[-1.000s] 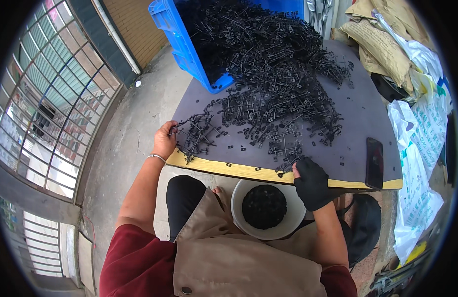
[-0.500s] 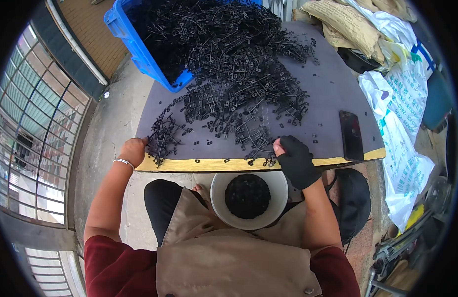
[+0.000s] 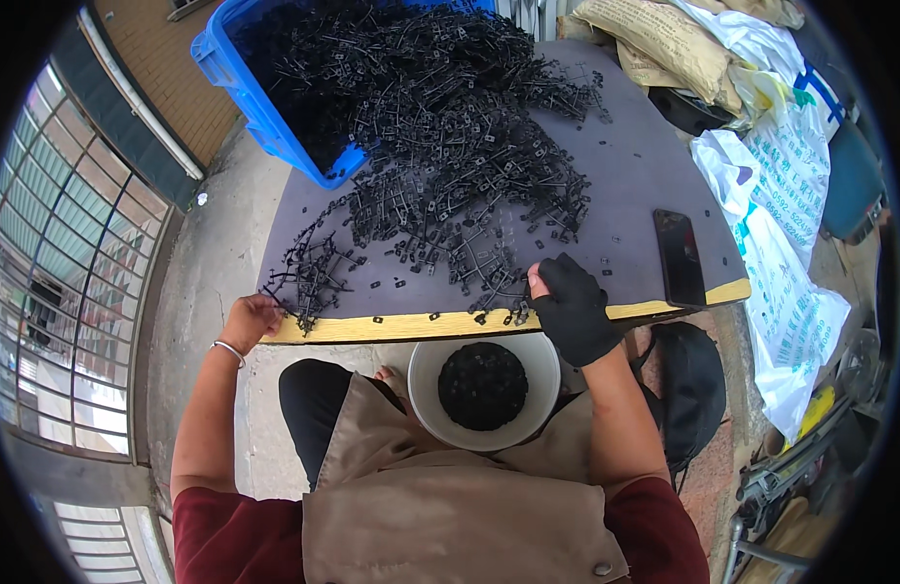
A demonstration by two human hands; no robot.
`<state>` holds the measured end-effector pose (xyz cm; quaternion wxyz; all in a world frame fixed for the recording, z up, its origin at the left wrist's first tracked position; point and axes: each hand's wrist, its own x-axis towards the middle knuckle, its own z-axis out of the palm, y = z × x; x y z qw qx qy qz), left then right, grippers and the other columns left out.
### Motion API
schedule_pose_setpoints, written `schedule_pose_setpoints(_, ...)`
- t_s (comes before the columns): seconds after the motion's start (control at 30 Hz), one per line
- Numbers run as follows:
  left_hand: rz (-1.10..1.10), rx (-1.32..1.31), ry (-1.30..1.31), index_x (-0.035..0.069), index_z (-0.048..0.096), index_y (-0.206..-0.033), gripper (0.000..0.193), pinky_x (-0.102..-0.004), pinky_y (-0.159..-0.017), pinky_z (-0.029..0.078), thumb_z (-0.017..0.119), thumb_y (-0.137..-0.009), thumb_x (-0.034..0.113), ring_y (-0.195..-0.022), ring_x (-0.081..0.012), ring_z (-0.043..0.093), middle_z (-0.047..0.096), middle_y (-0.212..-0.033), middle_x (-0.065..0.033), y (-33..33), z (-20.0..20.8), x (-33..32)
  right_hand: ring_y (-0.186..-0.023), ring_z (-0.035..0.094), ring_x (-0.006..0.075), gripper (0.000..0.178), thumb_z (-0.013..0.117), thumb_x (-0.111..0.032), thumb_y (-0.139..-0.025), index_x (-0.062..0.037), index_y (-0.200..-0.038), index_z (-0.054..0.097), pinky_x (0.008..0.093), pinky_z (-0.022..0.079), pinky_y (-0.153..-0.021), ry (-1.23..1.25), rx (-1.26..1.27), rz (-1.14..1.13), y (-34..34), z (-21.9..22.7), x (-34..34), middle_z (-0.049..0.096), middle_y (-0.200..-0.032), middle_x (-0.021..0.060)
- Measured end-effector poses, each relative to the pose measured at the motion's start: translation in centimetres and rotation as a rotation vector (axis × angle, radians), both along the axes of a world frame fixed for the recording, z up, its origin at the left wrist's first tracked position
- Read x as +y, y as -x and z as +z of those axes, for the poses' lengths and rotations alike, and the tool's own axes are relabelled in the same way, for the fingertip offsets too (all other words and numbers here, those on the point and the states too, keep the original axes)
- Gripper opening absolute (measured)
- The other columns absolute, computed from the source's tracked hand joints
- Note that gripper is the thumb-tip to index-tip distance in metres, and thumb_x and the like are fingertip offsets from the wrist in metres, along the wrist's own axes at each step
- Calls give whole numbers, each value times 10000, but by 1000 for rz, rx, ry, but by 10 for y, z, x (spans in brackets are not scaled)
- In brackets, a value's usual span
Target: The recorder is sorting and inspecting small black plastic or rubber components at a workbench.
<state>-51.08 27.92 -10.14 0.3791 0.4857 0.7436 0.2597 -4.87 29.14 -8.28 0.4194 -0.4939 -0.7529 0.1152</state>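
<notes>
My left hand (image 3: 252, 321), bare with a bracelet at the wrist, is at the table's near left corner with its fingers bent together. Beside its fingertips lies a small tangle of black plastic sprues (image 3: 312, 274); whatever the fingers pinch is too small to make out. My right hand (image 3: 573, 311), in a black fingerless glove, is closed at the front edge with the thumb on top. Close to that thumb are branched black sprues (image 3: 481, 265) and loose clips; the glove hides what it grips. Below the edge, a white bucket (image 3: 421, 404) holds small black parts (image 3: 482, 386).
A large heap of black sprues (image 3: 450, 146) spills from a tipped blue crate (image 3: 265, 122) onto the grey table (image 3: 630, 180). A phone (image 3: 680, 258) lies at the right. White plastic bags (image 3: 786, 282) and brown sacks (image 3: 659, 39) are beyond the table's right side.
My left hand has drawn back toward me, a little away from the left tangle. My right hand stays closed at the front edge. The whole view has shifted slightly.
</notes>
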Motion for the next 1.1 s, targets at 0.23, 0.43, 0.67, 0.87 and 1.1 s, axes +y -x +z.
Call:
schedule_pose_setpoints(0.23, -335, 605, -254, 8, 611, -851, 140, -335, -677, 482, 486, -790, 12, -692, -264, 593, 620, -784, -146, 8, -13, 2, -698, 539, 339, 72, 542, -131, -813, -60, -809, 555, 411, 441, -598, 8, -30, 38, 10, -2, 1, 531, -755, 137)
schedule_pose_setpoints(0.43, -194, 909, -281, 12, 615, -852, 177, -404, -724, 481, 455, -776, 7, -776, -391, 580, 604, -824, -223, -9, 8, -4, -778, 531, 298, 100, 592, -131, -750, -62, -821, 575, 400, 433, -665, -52, -165, 96, 9, -5, 0, 528, -835, 106)
schedule_pose_setpoints(0.67, -434, -433, 51, 19, 620, -922, 93, -195, -561, 470, 555, -860, 44, -649, -79, 594, 640, -810, -31, -124, 65, -70, -891, 484, 283, 168, 641, -113, -659, -60, -804, 573, 389, 393, -753, -164, -400, 48, 10, -16, 1, 494, -957, 88)
schedule_pose_setpoints(0.87, -887, -143, -205, 21, 548, -1124, 347, -271, -789, 462, 631, -840, 203, -1015, -136, 533, 511, -1201, -70, -216, 10, -62, -922, 492, 294, 177, 628, -80, -652, -48, -814, 563, 404, 400, -768, -278, -240, 35, 22, -12, 0, 499, -968, 109)
schedule_pose_setpoints(1.1, -179, -902, 9, 60, 516, -1074, 322, -250, -723, 476, 553, -886, 318, -892, -125, 574, 593, -1016, -58, -246, 7, -34, -947, 498, 289, 200, 604, -92, -646, -60, -837, 553, 391, 429, -732, -443, -365, 155, 44, -18, -33, 507, -975, 110)
